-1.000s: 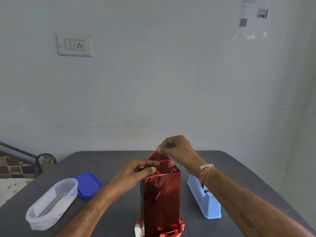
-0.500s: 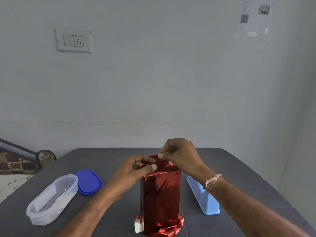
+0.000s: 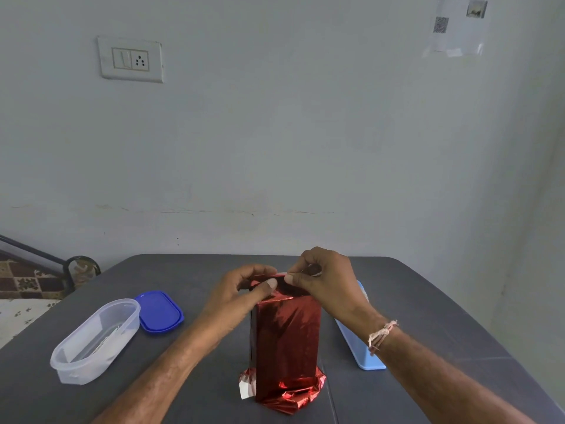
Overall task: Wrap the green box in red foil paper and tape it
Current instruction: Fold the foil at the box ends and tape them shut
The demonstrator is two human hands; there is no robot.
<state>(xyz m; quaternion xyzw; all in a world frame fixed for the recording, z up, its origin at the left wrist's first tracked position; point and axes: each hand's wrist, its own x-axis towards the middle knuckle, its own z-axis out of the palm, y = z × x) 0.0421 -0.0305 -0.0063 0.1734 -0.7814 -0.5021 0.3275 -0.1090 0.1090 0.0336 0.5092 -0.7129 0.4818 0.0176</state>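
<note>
- Top flap of foil (image 3: 286, 332) stood up 1 s ago; now folded flat.
- Left hand (image 3: 241, 296) and right hand (image 3: 327, 281) both pinch it down.
- Top end looks ready for taping.

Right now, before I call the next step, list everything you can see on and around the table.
red foil parcel: 1, red, upright at table centre, crumpled at its base
container: 1, clear, table left, open
lid: 1, blue, beside the container
tape dispenser: 1, light blue, table right, behind right forearm
table: 1, dark grey
switch plate: 1, white, wall upper left
paper sheet: 1, white, wall upper right
left hand: 1, pinches the parcel's top fold
right hand: 1, pinches the same fold
</note>
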